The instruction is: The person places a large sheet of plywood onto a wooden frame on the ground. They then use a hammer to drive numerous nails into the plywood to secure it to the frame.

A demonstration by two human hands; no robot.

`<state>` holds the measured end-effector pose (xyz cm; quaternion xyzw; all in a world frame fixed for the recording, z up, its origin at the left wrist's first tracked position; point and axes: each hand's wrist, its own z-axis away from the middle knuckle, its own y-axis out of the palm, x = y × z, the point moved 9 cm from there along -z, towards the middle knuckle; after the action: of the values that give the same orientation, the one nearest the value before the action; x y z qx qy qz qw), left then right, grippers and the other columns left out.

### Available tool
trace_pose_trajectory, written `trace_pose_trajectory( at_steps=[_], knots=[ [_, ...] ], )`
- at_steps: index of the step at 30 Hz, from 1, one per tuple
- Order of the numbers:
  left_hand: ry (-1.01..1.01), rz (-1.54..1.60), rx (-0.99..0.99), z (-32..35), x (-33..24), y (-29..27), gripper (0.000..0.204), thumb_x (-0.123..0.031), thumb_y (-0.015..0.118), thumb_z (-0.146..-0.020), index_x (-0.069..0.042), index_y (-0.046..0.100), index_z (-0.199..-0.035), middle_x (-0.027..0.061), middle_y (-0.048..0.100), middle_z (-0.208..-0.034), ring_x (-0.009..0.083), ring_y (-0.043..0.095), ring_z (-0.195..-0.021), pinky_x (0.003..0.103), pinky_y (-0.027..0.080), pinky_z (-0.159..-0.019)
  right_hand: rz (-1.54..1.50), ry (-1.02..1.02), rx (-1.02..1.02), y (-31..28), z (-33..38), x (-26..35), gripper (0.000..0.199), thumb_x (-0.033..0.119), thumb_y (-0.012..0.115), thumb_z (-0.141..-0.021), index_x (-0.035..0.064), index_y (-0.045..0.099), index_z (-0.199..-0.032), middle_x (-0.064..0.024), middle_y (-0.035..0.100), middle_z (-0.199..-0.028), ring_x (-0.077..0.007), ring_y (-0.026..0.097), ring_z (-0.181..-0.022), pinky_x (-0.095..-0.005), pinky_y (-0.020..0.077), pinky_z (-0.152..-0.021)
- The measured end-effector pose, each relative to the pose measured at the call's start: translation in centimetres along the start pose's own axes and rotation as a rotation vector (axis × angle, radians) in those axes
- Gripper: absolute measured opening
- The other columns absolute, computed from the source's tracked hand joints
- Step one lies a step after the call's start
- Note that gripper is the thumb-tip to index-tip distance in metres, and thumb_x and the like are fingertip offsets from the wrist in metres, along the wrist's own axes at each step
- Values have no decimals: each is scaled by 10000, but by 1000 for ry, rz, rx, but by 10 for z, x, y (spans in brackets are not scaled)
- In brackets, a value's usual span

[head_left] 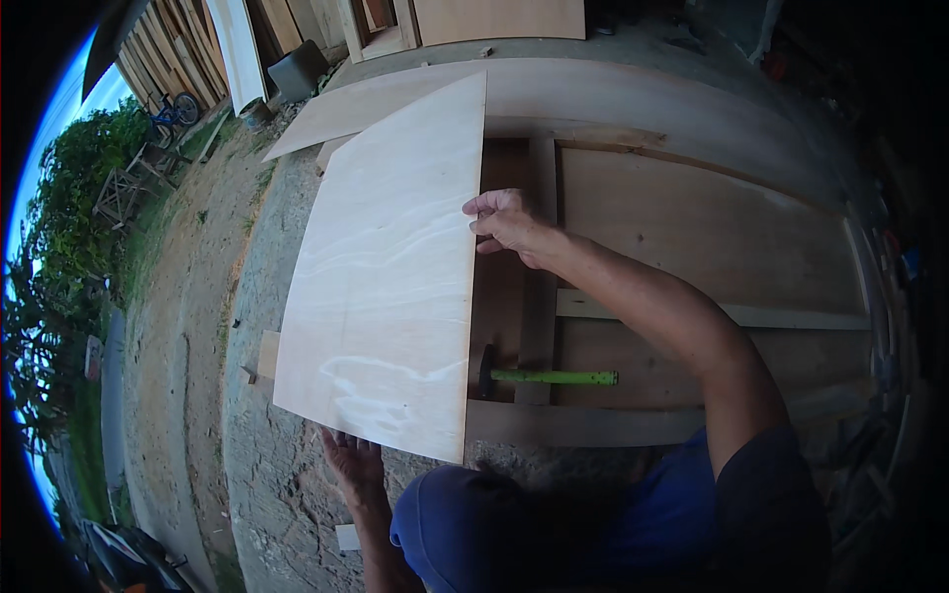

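A pale plywood sheet [386,267] with swirling white marks lies over the left part of a wooden frame [539,257]. My right hand [506,227] grips its right edge, thumb and fingers closed about the edge. At the near left edge, my left hand [353,463] holds the sheet from below, its fingertips partly hidden under the wood. A hammer with a green handle [568,378] rests on the frame, just right of the sheet and below my right forearm. Its dark head touches or nearly touches the sheet's edge.
Beyond the frame lies another long plywood sheet [593,89]. Planks [168,49] lean at the far left, near a grey container [299,71] and a blue bicycle [178,111]. Rough concrete [272,474] runs along the near left. A small white piece [347,537] lies near my left forearm.
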<state>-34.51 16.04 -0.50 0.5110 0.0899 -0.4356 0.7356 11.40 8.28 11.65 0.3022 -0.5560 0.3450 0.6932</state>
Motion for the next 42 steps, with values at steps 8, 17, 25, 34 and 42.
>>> trace_pose_trajectory(
  at_steps=[8, 17, 25, 34, 42],
  knots=[
    [-131, 164, 404, -52, -84, 132, 442, -142, 484, -1017, 72, 469, -1403, 258, 552, -1407, 383, 550, -1300, 551, 426, -1125, 519, -401, 94, 44, 14, 72, 604, 167, 541, -931, 38, 392, -1503, -99, 623, -1039, -223, 625, -957, -393, 589, -815],
    [141, -101, 251, -29, -49, 162, 295, -98, 574, -989, 50, 579, -1244, 176, 679, -1177, 284, 663, -1105, 434, 533, -1018, 1360, -174, 784, 54, 166, -144, 581, 114, 522, -936, -34, 365, -1476, -240, 468, -1421, -393, 628, -1162, -462, 516, -1010],
    [-71, -114, 152, -4, 78, 41, 392, -168, 588, -1015, 18, 513, -1353, 141, 640, -1247, 271, 624, -1157, 459, 493, -1053, 1335, -197, 342, -92, 199, -90, 706, 4, 557, -835, 32, 347, -1509, -184, 524, -1132, -369, 639, -983, -461, 556, -817],
    [-283, -1305, -2, 35, 93, 24, 538, -461, 558, -1018, 56, 690, -950, 136, 682, -737, 208, 684, -658, 362, 550, -579, 1431, -11, -483, -258, 229, -116, 567, 30, 563, -871, 31, 484, -1433, -187, 551, -1243, -401, 600, -1075, -493, 497, -895],
    [579, -956, -288, -49, -35, -62, 454, -216, 516, -1043, 27, 475, -1425, 164, 563, -1394, 233, 610, -1122, 337, 504, -915, 1109, -538, 148, -17, 250, -108, 562, 364, 686, -898, 52, 590, -1356, -245, 523, -1365, -403, 587, -1149, -491, 478, -945]
  ],
)
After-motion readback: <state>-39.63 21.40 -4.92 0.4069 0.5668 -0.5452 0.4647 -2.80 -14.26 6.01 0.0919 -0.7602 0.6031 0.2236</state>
